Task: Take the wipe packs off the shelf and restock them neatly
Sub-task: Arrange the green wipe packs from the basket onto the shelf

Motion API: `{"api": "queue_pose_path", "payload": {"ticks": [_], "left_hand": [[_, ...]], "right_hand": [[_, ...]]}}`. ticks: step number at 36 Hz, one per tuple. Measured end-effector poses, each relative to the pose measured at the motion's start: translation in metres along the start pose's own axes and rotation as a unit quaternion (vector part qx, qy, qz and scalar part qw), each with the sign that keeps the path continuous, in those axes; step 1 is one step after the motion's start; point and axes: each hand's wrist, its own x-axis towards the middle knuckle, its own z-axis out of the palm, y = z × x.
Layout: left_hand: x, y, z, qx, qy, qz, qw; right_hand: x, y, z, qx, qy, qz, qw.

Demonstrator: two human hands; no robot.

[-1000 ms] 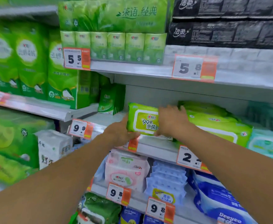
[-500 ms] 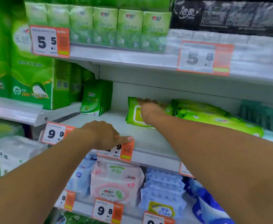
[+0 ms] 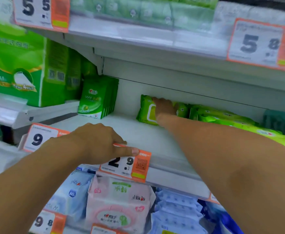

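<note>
One green wipe pack [image 3: 145,109] under right hand [image 3: 163,108] — left hand [image 3: 101,142] on price tag [image 3: 130,164].

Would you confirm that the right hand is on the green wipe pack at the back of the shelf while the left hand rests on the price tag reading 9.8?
Not quite: in the head view the left hand rests on the price tag reading 2.9, not 9.8. The rest stands: the right hand is on the green wipe pack at the back of the shelf.

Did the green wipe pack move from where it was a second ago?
Yes. The green wipe pack went from the shelf's front edge, by the 2.9 price tag, deep to the back wall, under the right hand.
</note>
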Motion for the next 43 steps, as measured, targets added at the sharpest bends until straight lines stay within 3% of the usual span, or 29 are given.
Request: {"api": "queue_pose_path", "payload": {"ticks": [5,10,15,17,19,20,22,23,25,27,28,31,35,37,39,42,43], "left_hand": [[-0.009,0.010,-0.005,0.011,-0.004,-0.018,1.000],[-0.020,0.025,-0.005,0.069,-0.007,-0.050,0.996],[-0.064,0.018,0.040,0.077,0.189,-0.010,0.979],[-0.104,0.016,0.062,0.029,0.307,0.018,0.951],[-0.149,0.018,0.096,-0.042,0.352,0.023,0.935],[-0.171,0.018,0.117,-0.075,0.322,-0.001,0.944],[-0.210,0.017,0.162,-0.107,0.169,-0.088,0.976],[-0.229,0.014,0.184,-0.101,0.075,-0.126,0.984],[-0.270,0.010,0.227,-0.075,-0.071,-0.162,0.981],[-0.310,0.001,0.259,-0.033,-0.159,-0.156,0.974],[-0.325,-0.003,0.269,-0.008,-0.188,-0.148,0.971],[-0.345,-0.017,0.284,0.019,-0.221,-0.154,0.963],[-0.344,-0.028,0.291,-0.022,-0.209,-0.199,0.957],[-0.341,-0.032,0.296,-0.030,-0.206,-0.200,0.958],[-0.335,-0.035,0.299,-0.031,-0.209,-0.201,0.957],[-0.324,-0.037,0.304,-0.038,-0.210,-0.200,0.956],[-0.320,-0.037,0.306,-0.043,-0.210,-0.196,0.957]], "right_hand": [[-0.004,-0.003,-0.008,0.011,-0.038,0.014,0.999],[-0.036,-0.009,-0.057,0.125,-0.073,-0.004,0.990],[-0.143,-0.019,-0.112,0.308,-0.088,-0.139,0.937],[-0.205,-0.021,-0.120,0.348,-0.040,-0.212,0.912],[-0.277,-0.024,-0.113,0.381,0.039,-0.248,0.890],[-0.312,-0.027,-0.102,0.399,0.060,-0.252,0.880],[-0.381,-0.040,-0.063,0.425,0.022,-0.237,0.873],[-0.412,-0.047,-0.035,0.409,-0.037,-0.235,0.881],[-0.463,-0.055,0.032,0.305,-0.230,-0.241,0.892],[-0.508,-0.054,0.092,0.182,-0.418,-0.201,0.867],[-0.530,-0.050,0.113,0.162,-0.467,-0.164,0.854],[-0.580,-0.047,0.146,0.243,-0.485,-0.054,0.838],[-0.602,-0.066,0.174,0.359,-0.381,0.164,0.836],[-0.598,-0.074,0.193,0.418,-0.353,0.254,0.798],[-0.588,-0.078,0.207,0.493,-0.364,0.316,0.724],[-0.570,-0.076,0.219,0.580,-0.387,0.508,0.506],[-0.567,-0.073,0.223,0.579,-0.389,0.531,0.481]]}}
